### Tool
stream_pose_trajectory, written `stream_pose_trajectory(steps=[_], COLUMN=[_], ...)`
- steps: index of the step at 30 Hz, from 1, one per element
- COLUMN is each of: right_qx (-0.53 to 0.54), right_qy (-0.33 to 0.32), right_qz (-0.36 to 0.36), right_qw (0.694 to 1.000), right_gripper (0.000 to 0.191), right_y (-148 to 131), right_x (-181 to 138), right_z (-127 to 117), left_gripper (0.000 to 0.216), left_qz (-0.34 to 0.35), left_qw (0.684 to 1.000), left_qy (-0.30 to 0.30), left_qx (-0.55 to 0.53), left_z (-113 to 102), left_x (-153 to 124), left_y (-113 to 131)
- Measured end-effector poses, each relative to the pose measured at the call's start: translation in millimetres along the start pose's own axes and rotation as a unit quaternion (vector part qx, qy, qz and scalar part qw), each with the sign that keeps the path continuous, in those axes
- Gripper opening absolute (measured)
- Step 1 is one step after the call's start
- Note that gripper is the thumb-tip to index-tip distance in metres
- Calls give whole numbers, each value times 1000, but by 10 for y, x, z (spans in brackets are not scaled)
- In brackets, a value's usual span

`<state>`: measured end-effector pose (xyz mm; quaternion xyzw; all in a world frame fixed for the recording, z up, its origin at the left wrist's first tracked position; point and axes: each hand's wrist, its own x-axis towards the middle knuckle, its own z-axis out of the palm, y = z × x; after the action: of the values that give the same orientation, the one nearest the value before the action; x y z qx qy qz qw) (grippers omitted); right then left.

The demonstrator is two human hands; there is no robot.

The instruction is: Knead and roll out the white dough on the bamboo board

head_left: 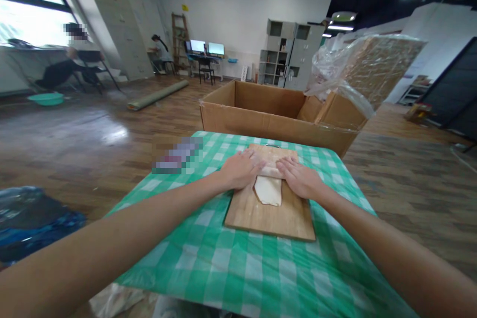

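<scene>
A pale rolling pin (271, 172) lies crosswise over a flat piece of white dough (269, 192) on a wooden cutting board (268, 222). My left hand (242, 168) covers the pin's left end, with its fingers reaching forward over it. Over the right end, my right hand (298, 177) is laid with its fingers angled inward. Both hands hide the ends of the pin. The dough's near part shows between my wrists, towards me from the pin.
A green-and-white checked tablecloth (208, 253) covers the table. Just beyond its far edge stands a large open cardboard box (261, 117) with plastic wrap at its right. A blurred-out flat item (177, 155) lies at the left edge. Two people sit farther back on the left.
</scene>
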<state>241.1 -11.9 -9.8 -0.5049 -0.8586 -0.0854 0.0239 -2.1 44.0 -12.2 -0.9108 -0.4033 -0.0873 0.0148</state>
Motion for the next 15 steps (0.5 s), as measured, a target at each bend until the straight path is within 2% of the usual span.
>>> stream_pose_trajectory(steps=[3,7,15], right_qx=[14,29,27], right_qy=[-18,-24,-39], right_qz=[34,57,54], right_qw=[999,998,997], right_gripper=[58,63,58], right_y=[134,249,415], right_x=[185,345,547], right_z=[9,49,168], left_gripper=[66,71,56], left_qz=[-51,-71,-30], left_qw=[998,996,999], left_qy=[-17,-13,-17], left_qx=[-35,-60,-32], left_z=[70,153,151], left_x=[196,318,575], left_y=[-111,-211,-327])
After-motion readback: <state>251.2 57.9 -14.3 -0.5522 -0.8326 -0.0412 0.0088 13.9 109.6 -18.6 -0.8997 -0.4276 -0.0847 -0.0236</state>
